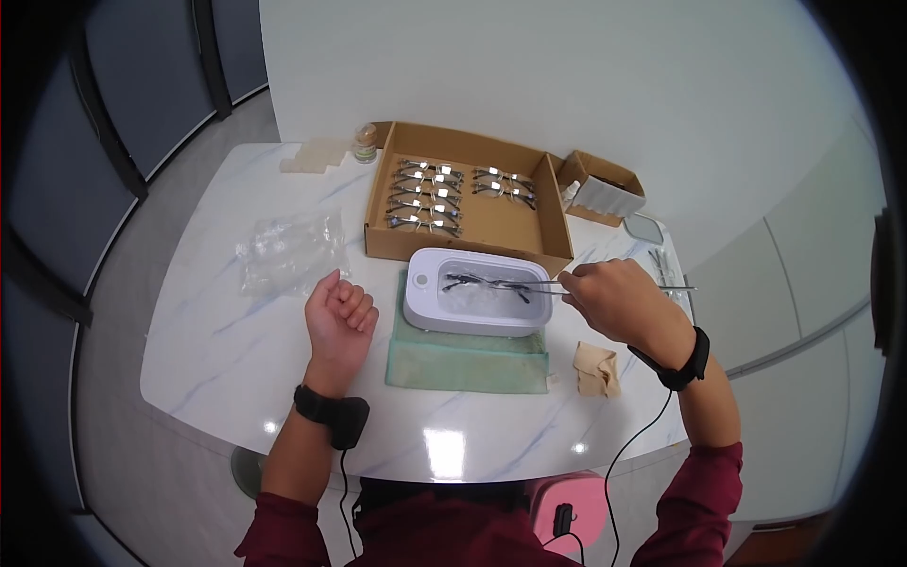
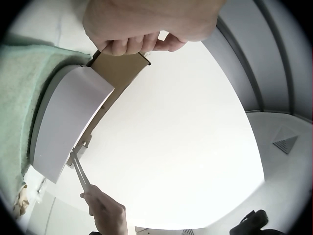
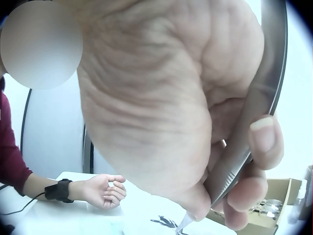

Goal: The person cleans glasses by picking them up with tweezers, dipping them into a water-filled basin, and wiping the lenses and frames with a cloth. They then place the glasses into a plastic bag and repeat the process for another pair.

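Observation:
My right hand [image 1: 612,295] grips long metal tweezers [image 3: 247,137], their tips reaching left into a white ultrasonic cleaner [image 1: 472,324]. Dark-framed eyeglasses [image 1: 461,280] lie in the basin, and the tweezer tips overlap the frame in the head view. Whether the tips pinch the frame, I cannot tell. The cleaner stands on a folded green towel [image 1: 468,367]. To its left, my left hand [image 1: 342,321] is held palm up with fingers loosely curled and nothing in them.
Behind the cleaner, a cardboard box [image 1: 510,231] holds two columns of eyeglasses. Clear plastic bags [image 1: 293,250] lie at left, and a small jar [image 1: 366,144] stands behind. A beige cloth [image 1: 597,369] lies at right. A smaller box [image 1: 605,184] stands back right.

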A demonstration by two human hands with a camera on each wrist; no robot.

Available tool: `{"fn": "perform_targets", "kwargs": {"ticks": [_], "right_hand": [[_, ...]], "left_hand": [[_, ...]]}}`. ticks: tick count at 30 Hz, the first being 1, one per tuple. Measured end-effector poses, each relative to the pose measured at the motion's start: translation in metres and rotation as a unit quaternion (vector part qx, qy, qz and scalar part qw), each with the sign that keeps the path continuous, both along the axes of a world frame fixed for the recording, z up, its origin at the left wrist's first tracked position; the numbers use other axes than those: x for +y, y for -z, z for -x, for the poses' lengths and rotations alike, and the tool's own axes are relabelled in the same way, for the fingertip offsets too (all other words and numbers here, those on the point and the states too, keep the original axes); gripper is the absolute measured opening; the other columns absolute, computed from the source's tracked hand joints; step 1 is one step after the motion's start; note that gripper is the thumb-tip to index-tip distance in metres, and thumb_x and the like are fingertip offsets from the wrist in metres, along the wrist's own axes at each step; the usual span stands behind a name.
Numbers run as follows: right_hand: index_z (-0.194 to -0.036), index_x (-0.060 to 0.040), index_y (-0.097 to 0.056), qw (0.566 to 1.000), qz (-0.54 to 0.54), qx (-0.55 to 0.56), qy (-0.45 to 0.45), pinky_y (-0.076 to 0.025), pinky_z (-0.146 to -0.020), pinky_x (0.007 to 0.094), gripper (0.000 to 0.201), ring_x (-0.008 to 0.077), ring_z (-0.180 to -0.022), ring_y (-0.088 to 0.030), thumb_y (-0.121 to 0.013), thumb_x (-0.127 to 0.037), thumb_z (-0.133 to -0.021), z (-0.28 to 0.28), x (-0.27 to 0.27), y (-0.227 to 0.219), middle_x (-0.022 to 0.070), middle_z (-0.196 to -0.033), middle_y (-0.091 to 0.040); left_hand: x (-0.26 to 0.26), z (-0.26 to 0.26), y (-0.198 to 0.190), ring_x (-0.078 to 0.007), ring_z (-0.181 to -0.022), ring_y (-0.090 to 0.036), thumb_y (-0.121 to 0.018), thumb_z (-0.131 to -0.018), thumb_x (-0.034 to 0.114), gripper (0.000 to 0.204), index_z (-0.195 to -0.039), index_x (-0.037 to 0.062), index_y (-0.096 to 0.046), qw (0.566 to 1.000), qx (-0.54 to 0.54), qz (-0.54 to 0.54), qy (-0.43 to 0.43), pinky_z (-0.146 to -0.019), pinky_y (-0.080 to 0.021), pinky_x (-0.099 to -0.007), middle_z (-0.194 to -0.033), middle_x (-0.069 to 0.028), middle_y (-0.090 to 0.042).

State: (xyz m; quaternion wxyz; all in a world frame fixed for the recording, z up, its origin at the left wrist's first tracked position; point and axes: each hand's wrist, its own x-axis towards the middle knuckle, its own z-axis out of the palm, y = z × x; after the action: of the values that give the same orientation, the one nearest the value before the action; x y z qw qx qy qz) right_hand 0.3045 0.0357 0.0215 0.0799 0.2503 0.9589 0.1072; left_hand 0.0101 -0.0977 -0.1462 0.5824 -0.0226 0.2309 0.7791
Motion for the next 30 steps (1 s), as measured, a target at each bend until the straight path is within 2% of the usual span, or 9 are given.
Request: {"fn": "perform_targets", "kwargs": {"ticks": [6, 16, 21, 30], "right_hand": [[-0.08, -0.002, -0.068, 0.999, 0.033, -0.01, -0.023, -0.055, -0.063, 0.0411, 0.009, 0.0336, -0.07, -0.068, -0.065, -0.01, -0.084, 0.004, -0.011, -0.013, 0.0145, -0.076, -0.068], [-0.084, -0.0003, -0.068, 1.0, 0.002, 0.006, -0.017, -0.055, -0.062, 0.041, 0.009, 0.0335, -0.069, -0.068, -0.065, -0.009, -0.084, 0.002, -0.004, -0.009, 0.0144, -0.075, -0.068], [-0.089, 0.0006, -0.065, 0.997, -0.058, 0.018, -0.044, -0.054, -0.057, 0.0372, 0.013, 0.0281, -0.066, -0.068, -0.062, -0.002, -0.077, -0.002, -0.018, -0.008, 0.0111, -0.073, -0.066], [-0.085, 0.0015, -0.062, 0.989, -0.123, 0.031, -0.073, -0.052, -0.052, 0.0334, 0.011, 0.0221, -0.063, -0.067, -0.063, -0.001, -0.075, -0.003, -0.025, 0.013, 0.0086, -0.071, -0.061]], "left_hand": [[0.0, -0.004, -0.006, -0.012, -0.048, -0.029, -0.048, -0.099, 0.029, 0.04, -0.063, 0.0143, -0.037, 1.0, 0.005, 0.012, -0.003, -0.047, -0.028, -0.0284, -0.055, 0.0027, -0.027], [0.0, 0.001, 0.0, -0.0124, -0.047, -0.03, -0.048, -0.099, 0.03, 0.04, -0.064, 0.014, -0.039, 1.0, 0.001, -0.002, 0.0, -0.046, -0.028, -0.0296, -0.055, 0.0023, -0.028], [-0.001, -0.002, -0.005, -0.0118, -0.048, -0.029, -0.048, -0.099, 0.029, 0.041, -0.062, 0.0144, -0.038, 1.0, 0.004, 0.003, 0.0, -0.047, -0.028, -0.0285, -0.054, 0.0029, -0.027], [-0.001, -0.002, -0.005, -0.0114, -0.048, -0.029, -0.049, -0.099, 0.028, 0.041, -0.062, 0.0143, -0.037, 1.0, 0.005, 0.0, -0.001, -0.047, -0.028, -0.0275, -0.054, 0.0031, -0.027]]}}
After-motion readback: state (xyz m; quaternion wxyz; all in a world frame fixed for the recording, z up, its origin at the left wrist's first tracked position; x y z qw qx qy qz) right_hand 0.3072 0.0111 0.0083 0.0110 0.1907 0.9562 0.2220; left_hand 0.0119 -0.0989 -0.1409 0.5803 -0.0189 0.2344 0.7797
